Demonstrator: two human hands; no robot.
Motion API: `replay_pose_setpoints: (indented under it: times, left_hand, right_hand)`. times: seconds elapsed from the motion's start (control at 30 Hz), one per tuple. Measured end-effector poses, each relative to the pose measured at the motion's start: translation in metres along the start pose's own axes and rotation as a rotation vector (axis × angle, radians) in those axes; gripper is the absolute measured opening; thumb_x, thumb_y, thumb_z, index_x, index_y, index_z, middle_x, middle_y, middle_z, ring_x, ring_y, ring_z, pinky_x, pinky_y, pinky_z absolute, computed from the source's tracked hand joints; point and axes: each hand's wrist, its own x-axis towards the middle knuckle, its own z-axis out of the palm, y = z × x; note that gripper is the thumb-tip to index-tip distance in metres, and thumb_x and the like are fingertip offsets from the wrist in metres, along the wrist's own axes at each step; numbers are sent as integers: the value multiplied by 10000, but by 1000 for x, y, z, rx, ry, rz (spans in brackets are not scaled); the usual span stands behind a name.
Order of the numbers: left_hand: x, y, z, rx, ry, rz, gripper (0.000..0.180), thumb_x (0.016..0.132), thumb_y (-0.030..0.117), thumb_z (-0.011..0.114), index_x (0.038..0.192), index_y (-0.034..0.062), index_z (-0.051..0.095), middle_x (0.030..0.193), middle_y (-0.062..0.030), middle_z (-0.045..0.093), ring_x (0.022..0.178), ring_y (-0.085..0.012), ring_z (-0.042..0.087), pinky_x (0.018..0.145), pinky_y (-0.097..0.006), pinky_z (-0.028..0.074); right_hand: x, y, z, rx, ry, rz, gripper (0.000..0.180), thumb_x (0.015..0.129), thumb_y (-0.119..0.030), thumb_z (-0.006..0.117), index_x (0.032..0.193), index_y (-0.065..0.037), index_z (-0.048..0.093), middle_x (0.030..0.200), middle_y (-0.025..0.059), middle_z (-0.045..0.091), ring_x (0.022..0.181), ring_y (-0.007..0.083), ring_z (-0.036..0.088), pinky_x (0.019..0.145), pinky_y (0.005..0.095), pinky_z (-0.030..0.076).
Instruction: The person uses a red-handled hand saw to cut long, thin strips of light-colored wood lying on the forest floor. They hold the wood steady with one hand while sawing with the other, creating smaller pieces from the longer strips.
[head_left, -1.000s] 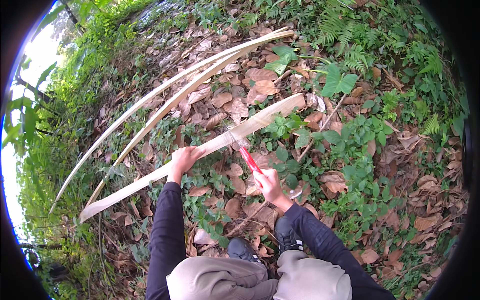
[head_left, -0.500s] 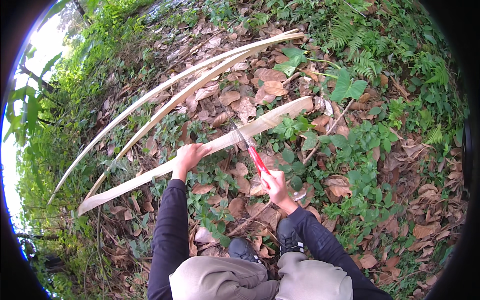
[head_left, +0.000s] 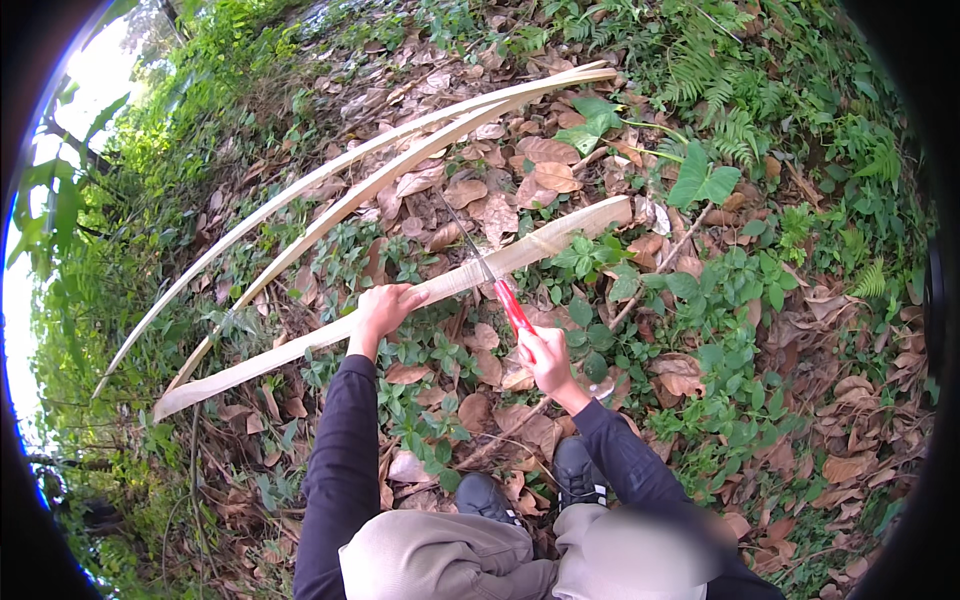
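Observation:
A long pale wooden plank (head_left: 270,361) lies aslant over the leafy ground in front of me. My left hand (head_left: 385,312) is closed around it near its middle, with the fingers over the top. My right hand (head_left: 546,360) grips the red handle of a hand saw (head_left: 513,306). Its thin dark blade crosses the plank to the right of my left hand, and the tip points away from me. The handle's front end is close to the plank's near edge. How deep the blade sits in the wood I cannot tell.
Two long, narrow wooden strips (head_left: 330,217) lie beyond the plank, meeting at their far right ends. Dry brown leaves, low green plants and ferns (head_left: 735,120) cover the ground. A thin branch (head_left: 662,265) lies to the right. My dark shoes (head_left: 577,470) are close below the saw.
My right hand has pushed the saw a little forward, away from me, so its handle is closer to the plank. My left hand keeps its hold on the plank.

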Motion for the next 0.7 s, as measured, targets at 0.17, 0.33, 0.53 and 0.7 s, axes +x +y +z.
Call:
replay_pose_setpoints:
  times: [0.17,0.33,0.53,0.7]
  left_hand:
    - [2,-2,-1,-9,-21,2,623,907,717,503,1133,193,753,880,-158,740,881,-343,713,813,-466,541]
    - [2,-6,12,35,72,28,650,903,724,502,1147,174,746,850,-162,739,860,-344,716,814,-466,542]
    - [0,11,5,103,31,-20,698,897,745,490,1076,127,760,812,-167,732,793,-345,716,758,-462,552]
    - [11,16,12,40,154,120,578,905,655,572,1038,121,745,884,-149,741,825,-350,713,733,-452,551]
  right_hand:
    - [2,8,-2,-62,23,-35,447,992,-229,505,603,-11,494,506,33,476,458,111,459,464,302,321]
    - [3,5,3,-8,14,37,449,992,-230,515,598,-14,518,504,21,490,451,102,466,448,297,321]
    - [22,-2,1,150,12,178,437,981,-238,548,599,-27,534,510,9,507,441,84,468,435,273,327]
    - [8,11,6,137,26,127,433,1002,-198,515,603,-32,503,527,1,491,450,78,443,434,269,314]
